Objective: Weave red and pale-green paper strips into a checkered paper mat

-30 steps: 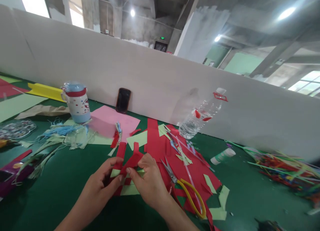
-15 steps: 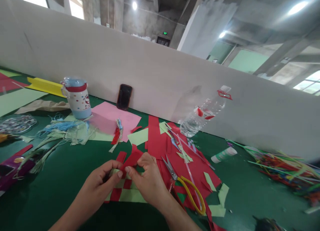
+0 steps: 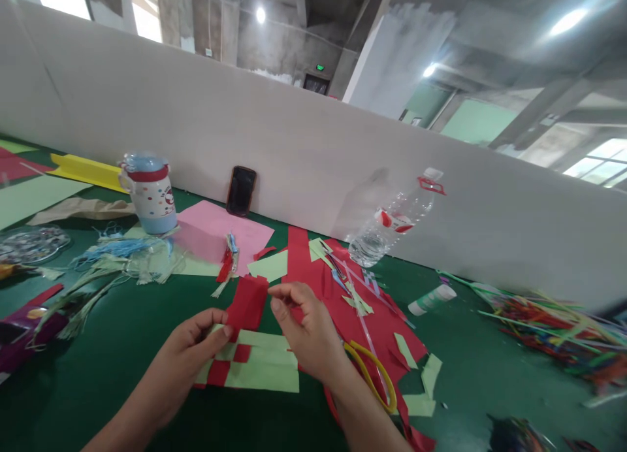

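Observation:
A woven paper piece (image 3: 264, 375) of pale green and red strips lies on the table in front of me, checkered at its left part. Its red strips (image 3: 249, 302) stand up loose from the top edge, side by side. My left hand (image 3: 189, 354) pinches the piece at its upper left, thumb on top, by the base of the red strips. Just right of these strips, my right hand (image 3: 308, 328) hovers with thumb and forefinger apart and nothing between them. Yellow-handled scissors (image 3: 375, 373) lie beyond my right wrist, partly hidden by it.
Red paper sheets (image 3: 382, 334) with green scraps lie to the right. A clear plastic bottle (image 3: 392, 226) stands behind, near a glue stick (image 3: 432, 300). At the back are a phone (image 3: 241, 191), pink paper (image 3: 210, 233) and a blue-lidded cup (image 3: 153, 197). Colourful pipe cleaners (image 3: 543, 328) lie far right.
My right hand has let go of the red strip and moved slightly right. The red strips now stand uncovered, and more of the woven piece shows. My left hand has shifted slightly left.

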Motion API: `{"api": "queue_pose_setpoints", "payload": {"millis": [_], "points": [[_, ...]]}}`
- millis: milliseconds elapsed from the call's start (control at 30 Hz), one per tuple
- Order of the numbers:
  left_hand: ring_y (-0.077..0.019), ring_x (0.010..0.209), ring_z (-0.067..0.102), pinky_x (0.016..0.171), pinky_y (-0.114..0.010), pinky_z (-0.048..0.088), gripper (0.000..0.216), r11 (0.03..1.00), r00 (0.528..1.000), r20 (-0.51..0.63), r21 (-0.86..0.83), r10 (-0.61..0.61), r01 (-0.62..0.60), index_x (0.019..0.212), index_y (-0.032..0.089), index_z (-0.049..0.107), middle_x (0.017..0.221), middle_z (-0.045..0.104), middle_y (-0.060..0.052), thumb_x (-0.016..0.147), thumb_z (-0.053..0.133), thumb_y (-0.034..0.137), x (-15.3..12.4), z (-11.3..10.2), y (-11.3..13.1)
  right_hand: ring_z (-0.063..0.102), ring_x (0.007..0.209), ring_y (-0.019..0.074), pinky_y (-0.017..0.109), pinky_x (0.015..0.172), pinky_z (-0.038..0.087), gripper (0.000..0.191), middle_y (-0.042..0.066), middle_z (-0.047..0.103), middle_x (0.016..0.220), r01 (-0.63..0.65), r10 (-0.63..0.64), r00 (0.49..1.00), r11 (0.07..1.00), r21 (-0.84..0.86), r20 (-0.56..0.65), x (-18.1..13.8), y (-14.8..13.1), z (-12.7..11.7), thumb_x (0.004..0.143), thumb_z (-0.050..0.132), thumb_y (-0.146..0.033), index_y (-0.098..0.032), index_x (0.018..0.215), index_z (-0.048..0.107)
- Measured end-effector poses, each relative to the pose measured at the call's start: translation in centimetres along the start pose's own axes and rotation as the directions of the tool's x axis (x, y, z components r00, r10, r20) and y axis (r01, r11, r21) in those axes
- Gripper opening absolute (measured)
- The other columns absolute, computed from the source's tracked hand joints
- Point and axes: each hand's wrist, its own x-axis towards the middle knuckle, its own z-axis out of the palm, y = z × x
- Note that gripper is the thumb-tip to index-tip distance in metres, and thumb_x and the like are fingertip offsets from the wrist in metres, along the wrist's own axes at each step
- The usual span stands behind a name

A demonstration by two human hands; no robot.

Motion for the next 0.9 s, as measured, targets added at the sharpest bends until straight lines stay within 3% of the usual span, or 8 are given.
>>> {"api": "queue_pose_setpoints", "payload": {"millis": [133,267,367,500,733,900], "points": [[-0.0196,0.059,0.069,0.056,-0.032,0.058,0.048,0.998,0.999,-0.036,-0.065,-0.002,-0.001,0.089,0.020,0.060,0.073,0.072,-0.001,0.063,0.085,0.052,-0.1,0.0,0.2,0.062,0.092,0.0205,0.031,0.077,0.048,0.029,0.007,0.067,0.101,-0.093,0.096,0.994,0.993,-0.070,0.044,-0.2,-0.2,-1.4,0.096,0.049,-0.045,-0.020,0.103,0.064],[-0.0182,0.057,0.068,0.054,-0.031,0.058,0.048,0.999,1.000,-0.015,-0.053,0.007,-0.008,0.088,0.020,0.061,0.074,0.072,-0.001,0.061,0.086,0.050,-0.3,0.3,0.3,0.062,0.090,0.0204,0.029,0.074,0.045,0.039,0.007,0.069,0.101,-0.174,0.200,0.960,0.975,-0.141,0.194,-0.4,0.0,-1.7,0.094,0.052,-0.055,-0.020,0.105,0.067],[-0.0162,0.056,0.066,0.052,-0.028,0.056,0.045,1.000,1.000,0.027,-0.024,-0.001,0.002,0.088,0.019,0.062,0.072,0.071,0.000,0.063,0.085,0.049,-0.5,0.5,0.2,0.058,0.074,0.0147,0.024,0.063,0.041,0.040,0.002,0.068,0.085,-0.241,0.261,0.893,0.965,-0.100,0.366,-0.5,0.3,-1.7,0.090,0.056,-0.057,-0.020,0.097,0.070],[-0.0138,0.053,0.063,0.051,-0.026,0.054,0.045,1.000,0.996,0.086,0.016,-0.011,0.009,0.087,0.019,0.063,0.070,0.070,0.000,0.064,0.084,0.051,-0.5,0.4,-0.1,0.038,0.055,0.0082,0.021,0.049,0.029,0.038,-0.006,0.046,0.060,-0.360,0.292,0.792,0.932,0.025,0.537,-0.9,1.0,-1.3,0.085,0.065,-0.053,-0.017,0.075,0.066],[-0.0124,0.051,0.061,0.049,-0.025,0.052,0.042,0.999,0.991,0.133,0.026,-0.026,0.023,0.084,0.019,0.061,0.066,0.066,0.003,0.065,0.084,0.049,-0.3,0.5,-0.5,0.030,0.054,0.0075,0.021,0.053,0.031,0.033,-0.007,0.039,0.056,-0.447,0.284,0.762,0.881,0.156,0.582,-1.7,1.5,-0.5,0.078,0.073,-0.040,-0.017,0.059,0.060],[-0.0104,0.049,0.057,0.048,-0.022,0.050,0.041,0.999,0.991,0.129,0.023,-0.036,0.033,0.080,0.019,0.060,0.063,0.065,0.002,0.066,0.083,0.050,-0.2,0.5,-0.6,0.039,0.056,0.0076,0.019,0.052,0.033,0.032,-0.005,0.050,0.062,-0.495,0.311,0.689,0.862,0.111,0.655,-2.0,2.2,-0.9,0.077,0.074,-0.048,-0.016,0.075,0.071]]}}
